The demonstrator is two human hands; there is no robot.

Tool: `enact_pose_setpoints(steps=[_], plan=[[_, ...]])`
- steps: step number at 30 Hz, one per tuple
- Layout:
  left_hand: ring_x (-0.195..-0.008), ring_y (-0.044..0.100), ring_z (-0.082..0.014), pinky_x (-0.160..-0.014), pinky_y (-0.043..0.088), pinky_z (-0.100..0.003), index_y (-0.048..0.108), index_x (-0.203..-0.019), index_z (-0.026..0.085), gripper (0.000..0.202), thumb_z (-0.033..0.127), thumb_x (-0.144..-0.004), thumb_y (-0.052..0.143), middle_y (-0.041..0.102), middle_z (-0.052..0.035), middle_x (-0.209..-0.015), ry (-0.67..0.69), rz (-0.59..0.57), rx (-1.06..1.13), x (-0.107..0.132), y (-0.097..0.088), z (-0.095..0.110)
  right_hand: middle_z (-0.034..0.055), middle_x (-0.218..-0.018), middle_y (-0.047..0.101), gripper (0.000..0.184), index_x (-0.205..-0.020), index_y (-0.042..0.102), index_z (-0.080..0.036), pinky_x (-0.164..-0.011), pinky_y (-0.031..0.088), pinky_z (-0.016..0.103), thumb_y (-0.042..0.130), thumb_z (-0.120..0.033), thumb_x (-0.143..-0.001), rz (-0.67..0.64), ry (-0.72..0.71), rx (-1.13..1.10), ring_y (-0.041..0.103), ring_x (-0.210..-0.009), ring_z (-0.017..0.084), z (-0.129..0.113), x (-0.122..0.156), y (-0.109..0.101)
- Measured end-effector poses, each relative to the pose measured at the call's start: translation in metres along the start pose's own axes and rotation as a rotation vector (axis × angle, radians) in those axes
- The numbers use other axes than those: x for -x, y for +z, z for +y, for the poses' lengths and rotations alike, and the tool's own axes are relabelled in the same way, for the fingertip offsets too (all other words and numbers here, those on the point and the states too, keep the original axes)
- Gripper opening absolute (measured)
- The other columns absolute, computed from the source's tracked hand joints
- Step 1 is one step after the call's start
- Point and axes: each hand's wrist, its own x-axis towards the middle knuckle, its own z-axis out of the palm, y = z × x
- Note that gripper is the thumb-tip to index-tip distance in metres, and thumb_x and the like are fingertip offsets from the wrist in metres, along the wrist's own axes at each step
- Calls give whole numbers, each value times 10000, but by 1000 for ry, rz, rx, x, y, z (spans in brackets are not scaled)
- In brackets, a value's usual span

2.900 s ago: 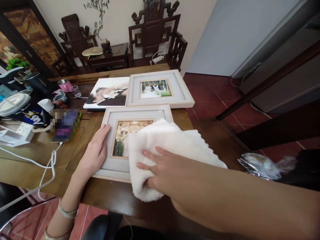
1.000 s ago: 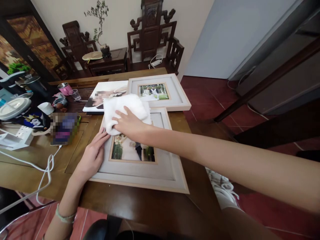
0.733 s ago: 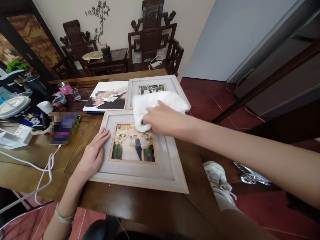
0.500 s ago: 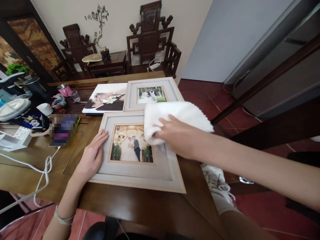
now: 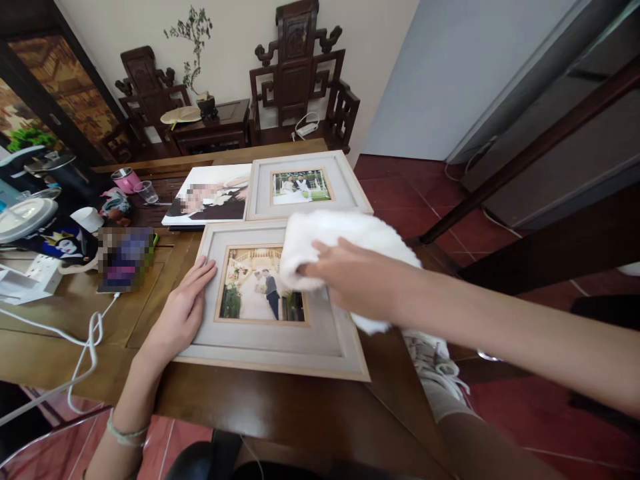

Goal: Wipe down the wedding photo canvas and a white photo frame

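Observation:
A light wooden picture frame (image 5: 270,347) with a wedding photo (image 5: 250,290) lies flat on the brown table. My left hand (image 5: 183,310) rests along its left edge, fingers stretched out and holding nothing. In my right hand (image 5: 357,280) is a bunched white towel (image 5: 345,227), gripped over the frame's upper right part, which it hides. The towel's loose end hangs past the frame's right side. Behind lies a second picture frame (image 5: 260,180) with a smaller photo, and to its left a white-edged photo panel (image 5: 233,175) with a partly blurred picture.
At the left of the table stand a phone (image 5: 125,260) with a white cable (image 5: 95,327), a lidded dark tub (image 5: 70,243), a pink mug (image 5: 126,180) and a clear cup (image 5: 147,193). Carved wooden chairs (image 5: 295,73) stand along the wall.
My right hand and the towel have shifted slightly left and down, and more of the towel now hangs below my wrist. My left hand stays in place on the frame.

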Motion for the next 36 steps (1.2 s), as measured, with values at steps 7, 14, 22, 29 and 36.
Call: enact_pose_setpoints(steps=[7,14,22,29,36], plan=[[-1437,319,-241,-1189,260,-497,511,-1368,129,446,185,-957,347,498,-136,-1448,-12,29,5,0,1,-1,249,-1505,373,518,-1301,585,-32,-1088,262,629,443,33,-807,-2,90,278,283,-1393,470,1,-30,14],[-1440,311,-248,-1189,252,-500,507,-1372,126,444,188,-962,348,495,-138,-1450,-18,26,-5,-1,3,-3,227,-1360,553,289,-1053,757,-193,-939,430,684,631,-170,-794,-100,-73,46,483,-1253,498,-80,36,36],[-1443,303,-261,-1189,256,-498,516,-1370,123,435,259,-981,377,480,-129,-1465,-28,-1,-17,-1,0,2,224,-1497,393,581,-1343,567,-116,-1088,338,593,566,-55,-765,-41,-145,38,322,-1381,449,-54,7,31],[-1441,307,-257,-1189,260,-501,530,-1356,120,429,266,-981,383,483,-126,-1463,-26,14,6,-1,0,2,201,-1587,196,622,-1402,492,-69,-1110,199,672,510,7,-785,46,-33,241,122,-1416,506,2,-55,26],[-1429,338,-238,-1184,278,-486,531,-1346,93,432,220,-980,340,518,-151,-1427,-31,41,-15,-1,3,0,214,-1534,319,626,-1328,599,-168,-1046,312,701,698,-102,-714,-148,-77,53,280,-1355,546,-66,-1,27]])
